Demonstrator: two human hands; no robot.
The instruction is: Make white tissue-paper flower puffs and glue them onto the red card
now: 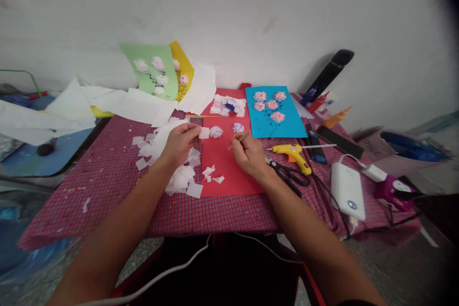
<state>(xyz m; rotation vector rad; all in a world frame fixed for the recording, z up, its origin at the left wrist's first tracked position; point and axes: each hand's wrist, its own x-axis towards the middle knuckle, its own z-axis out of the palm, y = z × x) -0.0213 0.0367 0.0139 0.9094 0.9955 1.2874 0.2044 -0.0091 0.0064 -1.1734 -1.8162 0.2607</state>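
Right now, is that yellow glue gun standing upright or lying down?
Lying down: the yellow glue gun rests on its side on the checked tablecloth.

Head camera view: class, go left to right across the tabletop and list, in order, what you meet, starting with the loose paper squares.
white tissue paper squares → left hand → right hand → yellow glue gun → white power bank

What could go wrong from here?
The yellow hot glue gun lies with its nozzle toward the right hand; if it is hot, which the view cannot show, a slip could burn that hand. The thin stick in that hand could tear the tissue square pinched by the left hand. The loose tissue squares beside it are light and could scatter.
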